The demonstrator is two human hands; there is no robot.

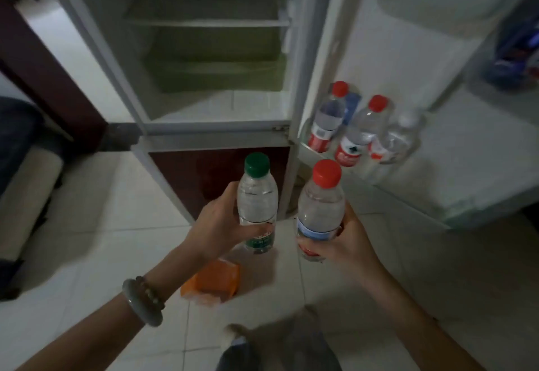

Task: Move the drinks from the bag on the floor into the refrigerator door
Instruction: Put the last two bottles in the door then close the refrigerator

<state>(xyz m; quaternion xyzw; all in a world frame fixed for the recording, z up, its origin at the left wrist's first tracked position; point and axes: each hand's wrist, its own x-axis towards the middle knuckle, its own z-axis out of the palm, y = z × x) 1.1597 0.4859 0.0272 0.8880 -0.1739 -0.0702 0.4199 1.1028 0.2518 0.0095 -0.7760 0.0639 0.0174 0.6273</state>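
Drinks: green-capped bottle [257,204] gripped upright in left hand [215,226] | red-capped bottle [320,210] gripped in right hand [344,242], both above floor | refrigerator door shelf [408,195] holds three bottles [361,131] upright | orange bag [213,281] on tiles.

Green-capped bottle [257,201] — clear body, green label with white and red marks. Red-capped bottle [320,210] beside it — clear body, pale blue label above a red band. In the white refrigerator door [437,125]: two clear bottles with red caps and red-and-white labels [328,117] [361,131], one clear bottle with a whitish cap [401,137]. Refrigerator interior [210,50]: white shelves, greenish drawer. Floor [102,225]: off-white tiles, grey grout lines. Orange bag [215,281] on it. Wrist ornaments: grey-green bangle [140,303], brownish beaded bracelet [153,292].
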